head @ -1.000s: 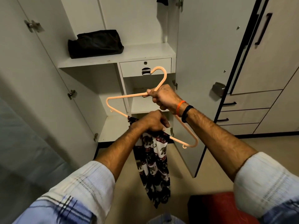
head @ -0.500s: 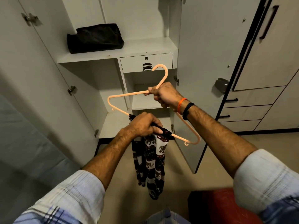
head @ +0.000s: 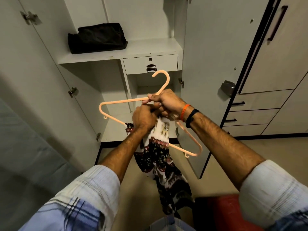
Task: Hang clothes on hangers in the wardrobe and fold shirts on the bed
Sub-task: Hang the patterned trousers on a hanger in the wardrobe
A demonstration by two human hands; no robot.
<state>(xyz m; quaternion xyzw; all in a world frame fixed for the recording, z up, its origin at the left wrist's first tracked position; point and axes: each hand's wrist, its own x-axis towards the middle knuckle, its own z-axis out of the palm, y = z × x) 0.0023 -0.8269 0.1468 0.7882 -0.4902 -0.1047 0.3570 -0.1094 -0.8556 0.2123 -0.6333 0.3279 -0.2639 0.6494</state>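
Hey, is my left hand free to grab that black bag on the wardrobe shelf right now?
Probably not yet. The left hand is closed on the patterned garment at the hanger. The way to the black bag looks open, though, with the doors swung wide.

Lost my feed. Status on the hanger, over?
Right hand gripping hanger at its neck. Left hand bunching the patterned cloth at the bottom bar. Wardrobe open, nothing in the way.

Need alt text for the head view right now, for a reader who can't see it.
Two bare hands work a patterned garment over the lower bar of a peach plastic hanger: the right hand holds the hanger near its hook, the left hand bunches the cloth. Behind them is an open white wardrobe with a folded black item on its shelf.
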